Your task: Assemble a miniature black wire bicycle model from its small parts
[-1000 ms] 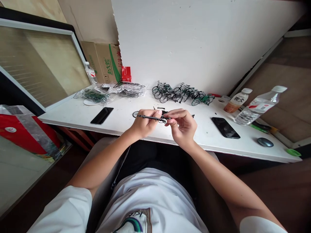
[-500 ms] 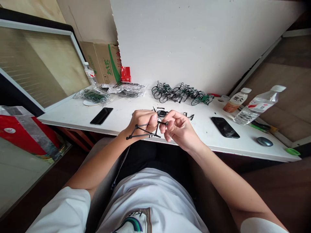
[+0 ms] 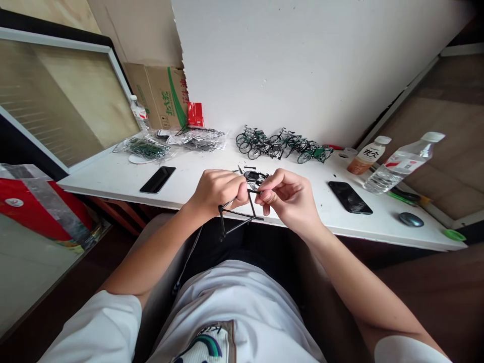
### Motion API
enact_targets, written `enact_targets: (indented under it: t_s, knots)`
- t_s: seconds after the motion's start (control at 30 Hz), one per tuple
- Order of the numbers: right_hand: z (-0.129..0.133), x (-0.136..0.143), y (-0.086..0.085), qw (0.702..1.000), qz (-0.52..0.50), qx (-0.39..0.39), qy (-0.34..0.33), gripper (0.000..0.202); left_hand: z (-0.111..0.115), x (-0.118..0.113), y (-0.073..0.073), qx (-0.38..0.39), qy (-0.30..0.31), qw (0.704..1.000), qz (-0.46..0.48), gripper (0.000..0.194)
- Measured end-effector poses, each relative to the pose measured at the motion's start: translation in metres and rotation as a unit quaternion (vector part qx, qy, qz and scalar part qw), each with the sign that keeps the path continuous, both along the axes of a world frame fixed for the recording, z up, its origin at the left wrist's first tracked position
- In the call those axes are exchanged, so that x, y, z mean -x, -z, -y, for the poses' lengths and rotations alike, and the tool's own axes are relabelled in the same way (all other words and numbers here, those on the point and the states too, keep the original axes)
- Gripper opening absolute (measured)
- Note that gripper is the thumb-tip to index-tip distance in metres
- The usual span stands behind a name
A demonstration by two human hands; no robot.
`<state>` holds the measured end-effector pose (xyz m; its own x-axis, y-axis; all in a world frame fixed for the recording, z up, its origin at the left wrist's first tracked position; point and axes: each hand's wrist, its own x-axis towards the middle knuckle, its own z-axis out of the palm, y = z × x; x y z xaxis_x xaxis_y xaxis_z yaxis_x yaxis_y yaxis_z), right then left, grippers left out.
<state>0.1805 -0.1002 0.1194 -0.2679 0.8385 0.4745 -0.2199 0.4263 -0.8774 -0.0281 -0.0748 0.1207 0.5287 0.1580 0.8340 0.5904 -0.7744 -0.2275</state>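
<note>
A thin black model frame (image 3: pixel 239 229) hangs just past the table's front edge, between my two hands. My left hand (image 3: pixel 217 191) is closed round its upper part, with the fingers curled and the thumb pressed in. The thumb and fingertips of my right hand (image 3: pixel 289 196) pinch the end of the frame near its top right corner. Whether a smaller piece sits between those fingertips cannot be made out. Small dark parts (image 3: pixel 254 175) lie on the white table (image 3: pixel 204 164) just behind my hands.
Several small model bicycles (image 3: pixel 264 146) stand along the wall. Bagged parts (image 3: pixel 147 149) lie at the back left. A phone (image 3: pixel 158 180) is on the left; another phone (image 3: pixel 350 197), two bottles (image 3: pixel 403 164) and a mouse (image 3: pixel 411 219) are on the right.
The black frame has turned, its far left end swinging down and to the right. My right hand has shifted slightly right, still at the frame's end.
</note>
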Motion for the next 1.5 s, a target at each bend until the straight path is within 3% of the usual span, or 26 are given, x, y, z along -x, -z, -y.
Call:
enact_targets:
  t_s: [0.17,0.5,0.7,0.87,1.07,1.3,1.5]
  knots:
    - [-0.006,-0.007,0.003,0.998,0.065,-0.016,0.019,0.047,-0.005,0.0,0.005,0.029,0.002,0.999,-0.017,0.035]
    - [-0.008,-0.007,-0.001,0.999,0.044,0.022,-0.017,0.049,-0.013,-0.007,0.023,0.074,0.032,0.997,0.021,0.036]
    - [-0.022,-0.01,-0.001,0.99,0.033,0.07,-0.114,0.045,-0.018,-0.001,0.017,0.01,0.005,1.0,0.015,0.034]
    - [-0.028,-0.011,0.005,0.98,-0.011,0.13,-0.15,0.041,-0.02,-0.001,0.011,0.003,-0.015,1.0,0.015,0.036]
    - [-0.031,-0.007,0.012,0.986,-0.033,0.134,-0.096,0.036,-0.027,0.002,0.015,0.038,-0.019,0.999,0.031,0.038]
    - [-0.033,-0.006,0.011,0.976,-0.048,0.177,-0.114,0.042,-0.029,0.006,0.018,0.095,0.039,0.992,0.069,0.043]
    - [-0.039,-0.011,0.009,0.987,-0.061,0.143,-0.05,0.046,-0.044,0.015,0.028,0.158,0.062,0.981,0.093,0.069]
